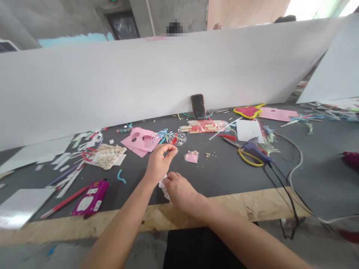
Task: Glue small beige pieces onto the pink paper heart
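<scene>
My left hand (160, 161) is raised over the dark table, its thumb and forefinger tips pressed together; whatever they may pinch is too small to make out. Lower and to the right, my right hand (179, 189) has its fingers closed on a crumpled white tissue (164, 187) near the table's front edge. Beyond my hands lies a small pink piece (192, 157) with beige bits along its top. Several tiny beige bits (210, 154) are scattered to its right. Pink sheets with cut-out holes (139, 141) lie behind my left hand.
A phone (198, 107) leans on the white partition (134, 74). Wrapped sticks (204, 126) lie before it. Scissors (230, 141), a blue glue gun (255, 150) and cables are on the right. On the left are a purple packet (91, 198), a beaded piece (109, 156) and paper strips.
</scene>
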`<state>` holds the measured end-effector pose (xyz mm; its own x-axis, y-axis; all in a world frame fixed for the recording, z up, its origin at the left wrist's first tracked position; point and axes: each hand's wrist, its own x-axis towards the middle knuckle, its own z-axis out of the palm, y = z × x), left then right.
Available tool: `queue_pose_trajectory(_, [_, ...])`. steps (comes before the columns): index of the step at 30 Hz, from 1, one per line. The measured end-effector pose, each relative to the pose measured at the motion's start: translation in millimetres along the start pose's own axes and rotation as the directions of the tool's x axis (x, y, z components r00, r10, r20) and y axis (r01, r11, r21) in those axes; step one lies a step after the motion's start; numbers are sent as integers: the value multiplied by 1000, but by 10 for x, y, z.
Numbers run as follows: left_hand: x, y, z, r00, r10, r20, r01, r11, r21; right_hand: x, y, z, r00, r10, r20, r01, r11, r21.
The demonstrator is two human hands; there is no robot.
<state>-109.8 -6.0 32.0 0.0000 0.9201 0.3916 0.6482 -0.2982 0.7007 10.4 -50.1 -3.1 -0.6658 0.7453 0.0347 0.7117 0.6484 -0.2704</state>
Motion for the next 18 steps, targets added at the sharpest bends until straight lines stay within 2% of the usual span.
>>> queue_pose_trajectory(4, [-10, -79, -415, 995, 13, -95, -8, 998, 56, 167, 216, -90, 1000, -12, -24, 11, 1000, -10])
queue_pose_trajectory(6, [-34, -141, -559, 993, -9, -119, 17, 998, 66, 219, 219, -63, 1000, -1, -27, 0, 999, -34])
queue_pose_trajectory(8, [-48, -190, -637, 991, -27, -129, 36, 997, 65, 217, 30, 47, 999, -34, -24, 33, 999, -38])
queue_pose_trajectory(10, [-46, -205, -657, 992, -22, -122, 30, 998, 61, 145, -332, 221, 987, -161, 1, 161, 987, -14])
queue_pose_trajectory(14, [-21, -149, -611, 996, 8, -88, -2, 998, 62, -64, -1074, 557, 897, -440, 39, 437, 897, 67])
queue_pose_trajectory(16, [-12, -118, -583, 997, -1, -71, 4, 999, 43, -86, -1196, 609, 860, -508, 36, 502, 858, 110])
queue_pose_trajectory(18, [-4, -105, -564, 998, -23, -60, 23, 1000, -1, -8, -1102, 555, 883, -468, -18, 463, 865, 194])
